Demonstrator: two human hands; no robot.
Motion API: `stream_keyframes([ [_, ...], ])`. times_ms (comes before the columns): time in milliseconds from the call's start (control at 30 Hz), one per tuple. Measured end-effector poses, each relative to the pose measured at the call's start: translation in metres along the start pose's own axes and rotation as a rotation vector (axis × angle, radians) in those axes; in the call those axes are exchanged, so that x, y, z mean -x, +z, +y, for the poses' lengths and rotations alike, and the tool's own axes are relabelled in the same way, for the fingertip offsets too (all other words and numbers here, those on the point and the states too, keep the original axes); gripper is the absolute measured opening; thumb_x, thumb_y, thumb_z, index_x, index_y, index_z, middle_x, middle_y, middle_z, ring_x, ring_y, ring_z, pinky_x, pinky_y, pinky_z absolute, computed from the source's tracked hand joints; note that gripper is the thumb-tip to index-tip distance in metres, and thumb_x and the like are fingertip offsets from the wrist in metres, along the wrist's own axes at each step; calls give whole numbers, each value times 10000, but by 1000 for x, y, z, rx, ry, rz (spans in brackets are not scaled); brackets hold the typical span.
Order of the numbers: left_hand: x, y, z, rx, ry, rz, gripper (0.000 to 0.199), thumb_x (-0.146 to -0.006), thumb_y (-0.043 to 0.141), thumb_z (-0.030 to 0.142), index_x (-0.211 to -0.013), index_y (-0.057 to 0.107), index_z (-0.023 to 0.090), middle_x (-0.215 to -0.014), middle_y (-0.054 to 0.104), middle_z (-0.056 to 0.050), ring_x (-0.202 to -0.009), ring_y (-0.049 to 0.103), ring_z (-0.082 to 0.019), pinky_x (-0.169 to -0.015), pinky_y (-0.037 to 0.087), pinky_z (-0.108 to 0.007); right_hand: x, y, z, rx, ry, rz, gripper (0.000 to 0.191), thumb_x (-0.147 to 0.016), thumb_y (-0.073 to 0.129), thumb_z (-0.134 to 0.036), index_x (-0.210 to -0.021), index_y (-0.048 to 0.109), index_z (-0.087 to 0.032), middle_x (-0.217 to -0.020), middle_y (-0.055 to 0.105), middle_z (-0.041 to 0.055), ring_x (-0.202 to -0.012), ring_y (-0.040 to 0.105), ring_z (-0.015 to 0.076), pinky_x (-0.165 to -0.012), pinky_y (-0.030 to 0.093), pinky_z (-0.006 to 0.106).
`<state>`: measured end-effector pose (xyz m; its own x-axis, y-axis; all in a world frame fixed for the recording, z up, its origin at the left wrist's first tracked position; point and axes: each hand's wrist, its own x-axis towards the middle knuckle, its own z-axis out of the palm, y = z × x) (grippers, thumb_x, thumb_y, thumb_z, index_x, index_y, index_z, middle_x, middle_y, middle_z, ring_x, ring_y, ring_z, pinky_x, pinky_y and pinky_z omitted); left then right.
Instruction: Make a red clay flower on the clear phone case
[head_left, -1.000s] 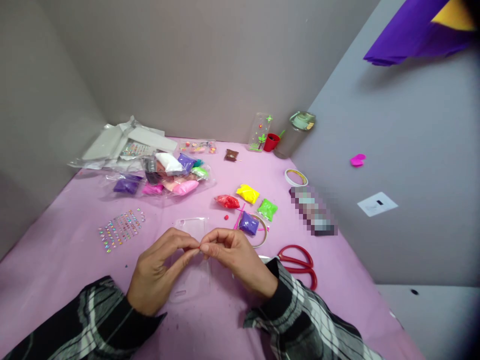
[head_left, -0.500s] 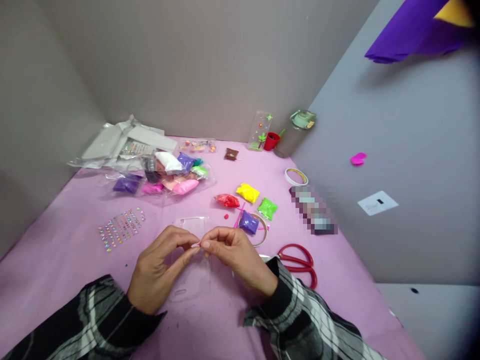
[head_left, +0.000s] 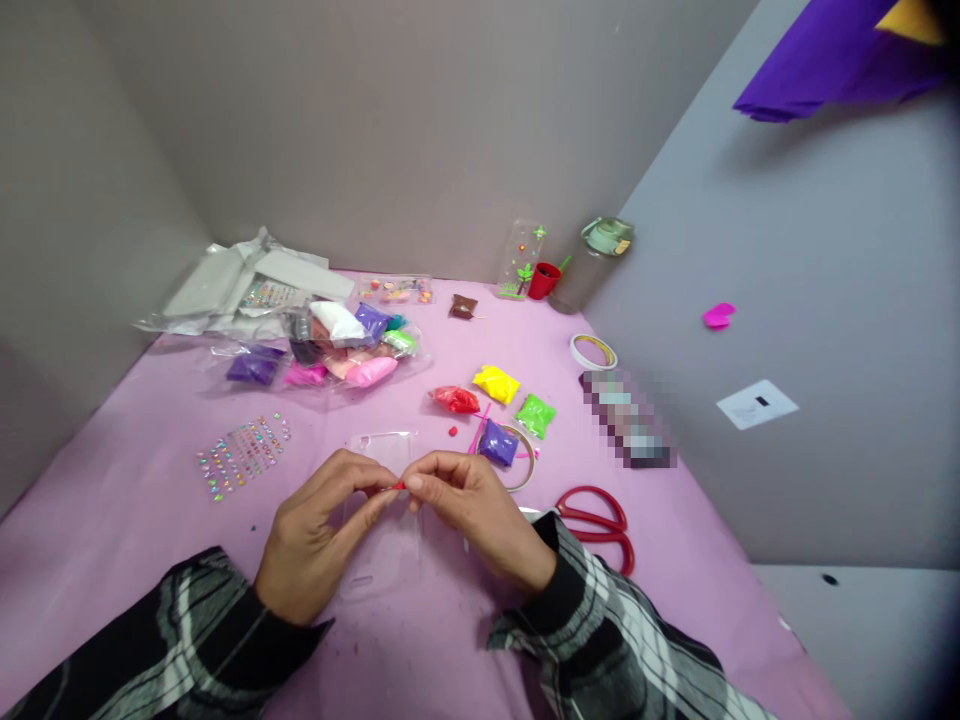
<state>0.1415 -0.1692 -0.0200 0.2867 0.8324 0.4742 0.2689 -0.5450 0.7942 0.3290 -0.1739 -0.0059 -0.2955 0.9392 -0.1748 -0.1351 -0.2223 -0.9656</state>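
My left hand (head_left: 319,535) and my right hand (head_left: 472,510) meet fingertip to fingertip above a clear phone case (head_left: 386,560), both pinching a tiny red piece (head_left: 400,486). The case lies flat on the pink tablecloth, partly covered by my hands. Beyond my right hand sit a red packet (head_left: 454,400), a yellow packet (head_left: 496,384), a green packet (head_left: 535,415) and a purple packet (head_left: 498,443) resting on a tape roll (head_left: 531,470). A small red ball (head_left: 453,431) lies near the red packet.
Red-handled scissors (head_left: 600,520) lie beside my right sleeve. Gem stickers (head_left: 244,455) are at left, bagged clay packets (head_left: 345,350) behind them. At the back stand a decorated clear case (head_left: 520,262), a red cup (head_left: 544,281) and a bottle (head_left: 589,270). White tape (head_left: 593,352) lies at right.
The red piece between my fingertips shows more clearly, and the whitish bit seen there before is no longer visible. Both hands stay in nearly the same place.
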Motion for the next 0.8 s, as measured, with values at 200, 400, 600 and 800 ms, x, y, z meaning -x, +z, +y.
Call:
stream_keyframes([
  [200,1,0,-2,-10,0,9,96,-941,651,150,-983,693,225,-881,666,0,-818,642,-131,-752,514,-218,0,0,0,-22,14,-4,250,-852,753,-401,-781,696,-168,-648,563,-42,-604,478,97,-621,388,246],
  [400,-1,-1,-1,-19,40,-9,93,-957,634,151,-960,696,219,-877,669,-6,-835,639,-131,-760,506,-215,0,0,0,-14,21,-4,267,-854,752,-427,-811,709,-167,-674,589,-32,-607,477,98,-611,378,244],
  [600,-2,-4,0,-25,37,-22,95,-955,634,157,-935,693,229,-858,675,-4,-811,636,-142,-742,509,-239,0,-1,-1,-15,9,4,233,-872,736,-378,-789,695,-165,-665,583,-39,-579,444,86,-611,369,240],
  [800,-2,-5,-2,0,27,-32,129,-952,623,133,-942,702,233,-872,679,2,-827,643,-127,-755,513,-214,1,-2,0,-13,24,-23,216,-883,727,-363,-805,692,-164,-670,582,-40,-588,450,84,-605,361,236],
])
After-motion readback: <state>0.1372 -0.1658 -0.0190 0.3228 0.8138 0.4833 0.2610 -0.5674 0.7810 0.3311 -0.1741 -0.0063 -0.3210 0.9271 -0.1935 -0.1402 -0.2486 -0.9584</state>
